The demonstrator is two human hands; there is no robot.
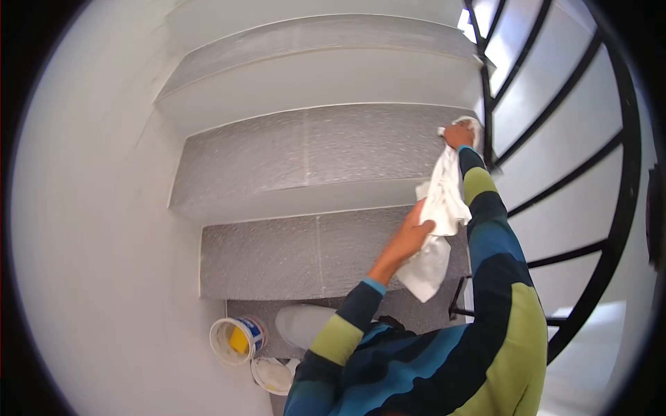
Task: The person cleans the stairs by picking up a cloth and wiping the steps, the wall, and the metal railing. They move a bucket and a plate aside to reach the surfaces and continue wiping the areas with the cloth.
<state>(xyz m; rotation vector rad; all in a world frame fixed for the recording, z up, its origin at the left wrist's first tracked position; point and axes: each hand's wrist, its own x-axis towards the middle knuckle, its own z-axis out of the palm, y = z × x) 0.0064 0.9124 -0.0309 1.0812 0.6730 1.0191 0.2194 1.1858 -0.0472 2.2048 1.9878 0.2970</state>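
A white cloth point(444, 197) hangs between my two hands at the right side of the stairs. My right hand point(459, 134) presses one end of it onto the grey stair tread point(361, 142), close to the foot of the black railing. Lower down, my left hand point(411, 236) grips the cloth's middle, with the thumb over the fabric. The loose lower end of the cloth falls over the tread below. Both hands have their fingers closed on the cloth.
Black metal railing point(628, 145) curves along the right. At the lower left stand a white bucket point(220, 343) with a yellow sponge point(238, 340) inside and a second white container point(260, 378). A white wall point(90, 208) runs along the left. More steps rise at the top.
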